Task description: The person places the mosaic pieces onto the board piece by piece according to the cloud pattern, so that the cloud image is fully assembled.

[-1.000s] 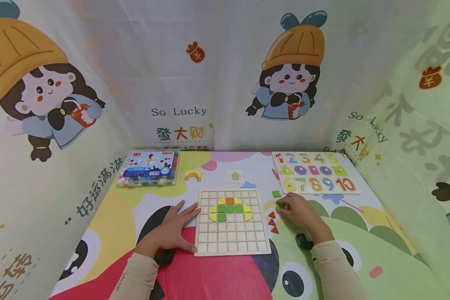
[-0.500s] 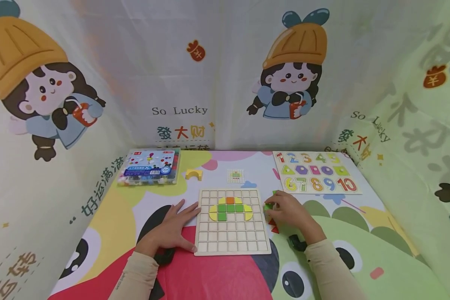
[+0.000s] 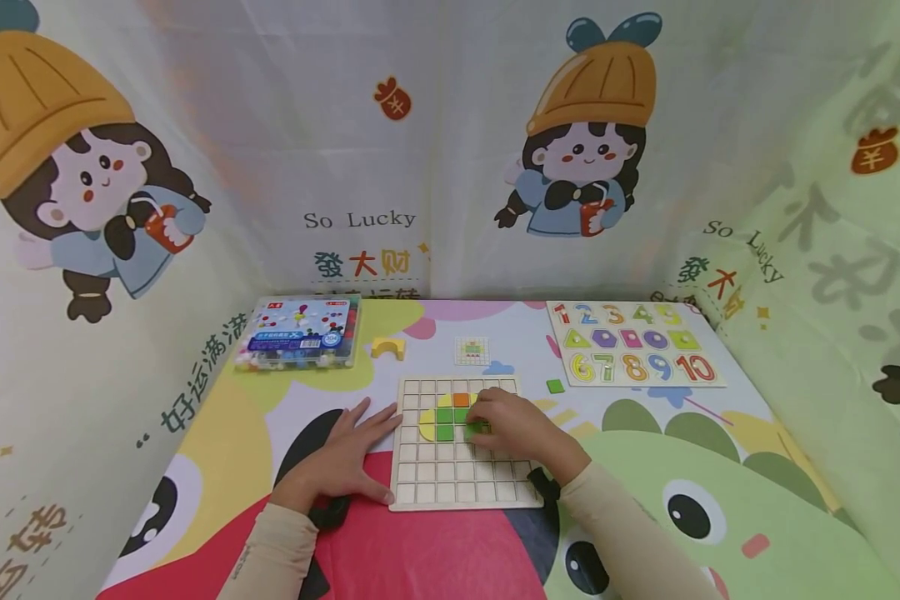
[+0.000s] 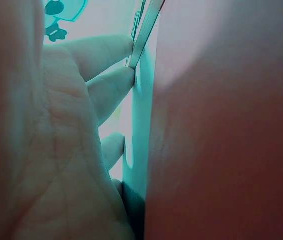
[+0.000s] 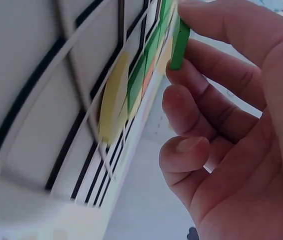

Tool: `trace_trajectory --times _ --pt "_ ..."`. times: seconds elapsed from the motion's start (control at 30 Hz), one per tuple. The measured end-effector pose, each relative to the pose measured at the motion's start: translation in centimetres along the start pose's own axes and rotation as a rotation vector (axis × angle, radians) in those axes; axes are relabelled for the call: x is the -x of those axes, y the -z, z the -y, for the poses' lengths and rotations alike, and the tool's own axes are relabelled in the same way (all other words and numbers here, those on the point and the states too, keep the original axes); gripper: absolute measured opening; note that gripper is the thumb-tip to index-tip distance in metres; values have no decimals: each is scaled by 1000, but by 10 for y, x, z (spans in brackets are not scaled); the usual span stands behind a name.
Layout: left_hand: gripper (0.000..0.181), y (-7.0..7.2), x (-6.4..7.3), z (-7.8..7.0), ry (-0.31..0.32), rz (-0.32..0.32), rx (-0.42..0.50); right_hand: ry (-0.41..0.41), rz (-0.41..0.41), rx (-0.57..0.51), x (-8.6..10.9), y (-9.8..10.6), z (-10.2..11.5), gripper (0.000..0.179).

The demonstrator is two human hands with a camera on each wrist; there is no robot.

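In the head view a wooden grid board (image 3: pixel 465 495) lies flat on the table, with yellow, green and orange tiles set in its upper cells. My right hand (image 3: pixel 516 427) is over the board's right half and hides some of the tiles. Seen from the right wrist, thumb and fingers pinch a green square tile (image 5: pixel 180 46), held by its edges close over the grid. My left hand (image 3: pixel 345 454) has its fingers spread, with the fingertips and thumb at the board's left edge. From the left wrist, those fingers (image 4: pixel 111 90) reach straight to the board's side.
One loose green tile (image 3: pixel 555 387) lies right of the board. Behind it sit a small pattern card (image 3: pixel 472 351) and a yellow arch block (image 3: pixel 387 348). A clear box of coloured parts (image 3: pixel 297 333) stands back left, a number puzzle board (image 3: pixel 636 343) back right.
My right hand has carried the green tile leftward from beside the board to above its grid. The red triangles on the right are now hidden by the arm. My left hand has stayed put.
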State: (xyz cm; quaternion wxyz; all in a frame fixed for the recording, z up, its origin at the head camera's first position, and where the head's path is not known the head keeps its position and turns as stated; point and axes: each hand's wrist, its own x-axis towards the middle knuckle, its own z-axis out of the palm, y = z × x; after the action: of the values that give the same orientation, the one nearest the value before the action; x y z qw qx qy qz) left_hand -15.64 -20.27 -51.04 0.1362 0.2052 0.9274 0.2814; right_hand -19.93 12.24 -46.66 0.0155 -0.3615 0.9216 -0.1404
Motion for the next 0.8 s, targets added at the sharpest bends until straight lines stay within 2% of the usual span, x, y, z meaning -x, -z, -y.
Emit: trace_trajectory --times 0.23,0.5,0.63,0.8 --pt "121 1 1 -1 9 2 4 7 51 45 -12 -7 8 15" --pt "121 1 2 -1 -5 -8 6 -2 82 39 -17 -7 13 11" --pt "121 1 2 -2 -8 -7 17 9 72 29 -19 -10 14 11" --pt "121 1 1 -3 -10 -10 15 -14 43 20 -19 -14 14 13"
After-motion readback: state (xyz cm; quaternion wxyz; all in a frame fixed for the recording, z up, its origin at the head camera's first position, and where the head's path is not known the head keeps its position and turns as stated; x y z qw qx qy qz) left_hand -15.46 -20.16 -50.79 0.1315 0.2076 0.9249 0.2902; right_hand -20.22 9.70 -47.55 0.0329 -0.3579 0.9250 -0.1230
